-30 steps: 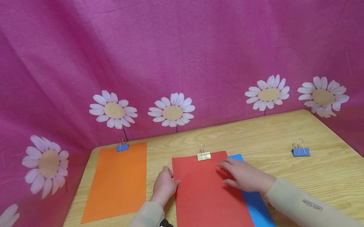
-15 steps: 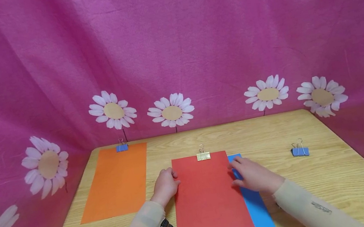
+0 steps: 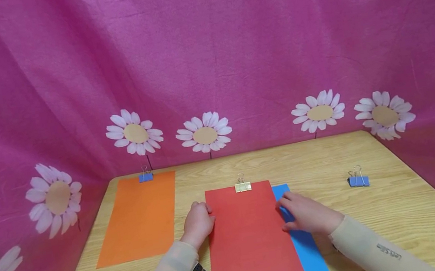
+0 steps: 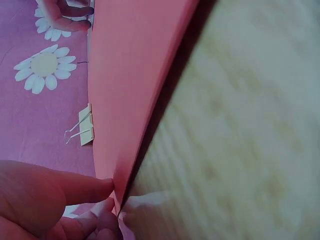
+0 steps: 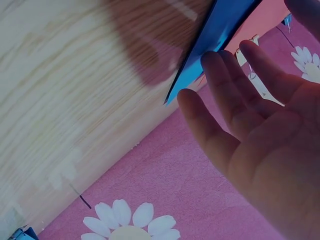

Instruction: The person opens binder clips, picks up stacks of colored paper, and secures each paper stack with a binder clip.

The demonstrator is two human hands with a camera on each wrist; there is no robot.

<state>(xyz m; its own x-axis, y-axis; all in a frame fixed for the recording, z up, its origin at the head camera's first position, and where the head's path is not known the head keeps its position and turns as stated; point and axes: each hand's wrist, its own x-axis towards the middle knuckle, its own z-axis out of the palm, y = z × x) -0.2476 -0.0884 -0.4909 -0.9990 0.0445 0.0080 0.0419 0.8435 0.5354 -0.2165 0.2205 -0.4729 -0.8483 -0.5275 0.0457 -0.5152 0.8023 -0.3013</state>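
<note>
Around lower center of the frame, your left hand (image 3: 198, 223) pinches the red sheet (image 3: 253, 242) by its left edge. Your right hand (image 3: 309, 214) grips nothing, fingers loosely bent over the blue sheet (image 3: 313, 257); can't tell if they're touching. So red's between your hands, left one nearer, long axis running up-frame to that gold clip (image 3: 243, 187).

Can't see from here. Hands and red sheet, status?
Left hand pinches red sheet, left edge. Right hand near right edge. Gold clip on far edge. Possible snag: blue sheet partly underneath.
</note>
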